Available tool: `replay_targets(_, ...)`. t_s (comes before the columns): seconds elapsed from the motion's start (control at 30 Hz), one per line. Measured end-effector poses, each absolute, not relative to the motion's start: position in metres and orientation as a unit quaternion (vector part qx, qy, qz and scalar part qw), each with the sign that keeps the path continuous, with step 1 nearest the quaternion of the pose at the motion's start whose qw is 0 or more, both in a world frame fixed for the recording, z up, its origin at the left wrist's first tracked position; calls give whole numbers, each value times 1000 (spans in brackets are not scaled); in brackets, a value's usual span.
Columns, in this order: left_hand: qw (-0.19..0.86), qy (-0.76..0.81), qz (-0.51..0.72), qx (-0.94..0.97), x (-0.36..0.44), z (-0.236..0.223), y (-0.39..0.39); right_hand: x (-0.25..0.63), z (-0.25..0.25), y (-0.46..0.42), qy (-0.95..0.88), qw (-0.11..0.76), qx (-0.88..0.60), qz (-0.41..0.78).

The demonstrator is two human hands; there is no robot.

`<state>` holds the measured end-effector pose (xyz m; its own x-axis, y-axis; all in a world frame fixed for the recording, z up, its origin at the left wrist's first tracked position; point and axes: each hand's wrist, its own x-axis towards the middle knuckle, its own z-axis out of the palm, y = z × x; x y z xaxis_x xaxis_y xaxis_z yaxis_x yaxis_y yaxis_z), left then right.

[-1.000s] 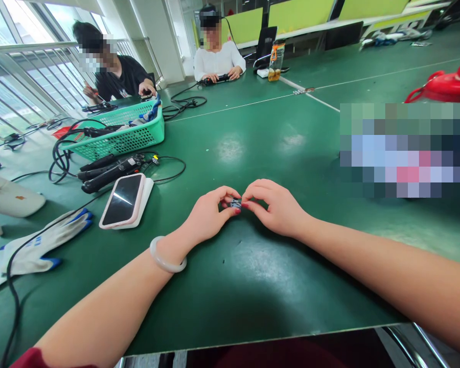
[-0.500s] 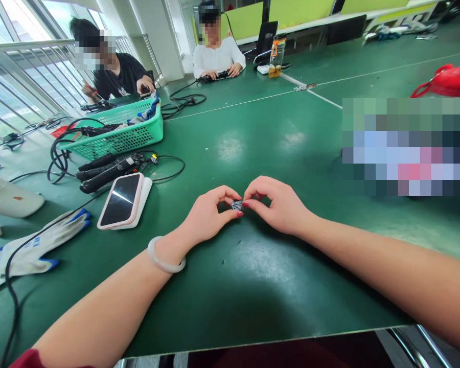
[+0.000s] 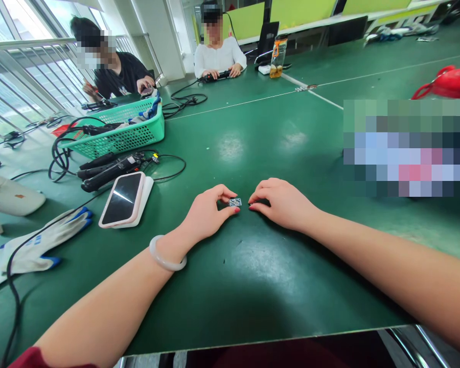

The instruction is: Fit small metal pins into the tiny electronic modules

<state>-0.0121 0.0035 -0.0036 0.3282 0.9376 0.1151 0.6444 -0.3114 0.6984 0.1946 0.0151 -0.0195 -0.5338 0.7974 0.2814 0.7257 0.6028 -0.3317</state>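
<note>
Between the thumb and fingers of my left hand point(image 3: 209, 212) is a small rectangular circuit board point(image 3: 235, 202), dark with pale markings, held by its edges just above the green table point(image 3: 276, 296). A short gap to the right separates it from my right hand point(image 3: 281, 204). That hand is closed in a pinch, thumb against fingers. Something tiny and dark may be at its fingertips, too small to name. A pale bangle point(image 3: 164, 258) circles my left wrist.
Left of my arm lie a phone point(image 3: 123, 200) on a white object, a white-and-blue glove point(image 3: 34, 243) and black cabled tools point(image 3: 111, 171). Behind them stands a green basket point(image 3: 126, 135). Two people sit across, near a bottle point(image 3: 277, 59). A red object point(image 3: 454, 82) is far right.
My right hand has drawn away to the right, off the circuit board. My left hand keeps its hold, and more of the board now shows.
</note>
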Motion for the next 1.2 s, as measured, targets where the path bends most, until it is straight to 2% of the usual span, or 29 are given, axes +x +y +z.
replay_targets(0.33, 287, 525, 259, 758, -13, -5, 4, 195, -15, 12, -903, 175, -391, -4)
replay_targets(0.53, 293, 534, 280, 742, -11, -2, 3, 195, -12, 9, -892, 247, -379, 14)
replay_targets(0.67, 357, 518, 290, 721, -10, -1, 4, 193, -13, 7, -882, 323, -342, 17)
replay_targets(0.87, 473, 482, 309, 670, -10, 1, 5, 192, -14, 6, -877, 371, -305, -21)
replay_targets(1.07, 566, 439, 330, 614, -10, 5, 2, 193, -10, 1, -876, 372, -304, -49)
replay_targets(1.2, 570, 441, 333, 609, -10, 4, 3, 197, -11, 4, -871, 368, -319, -69)
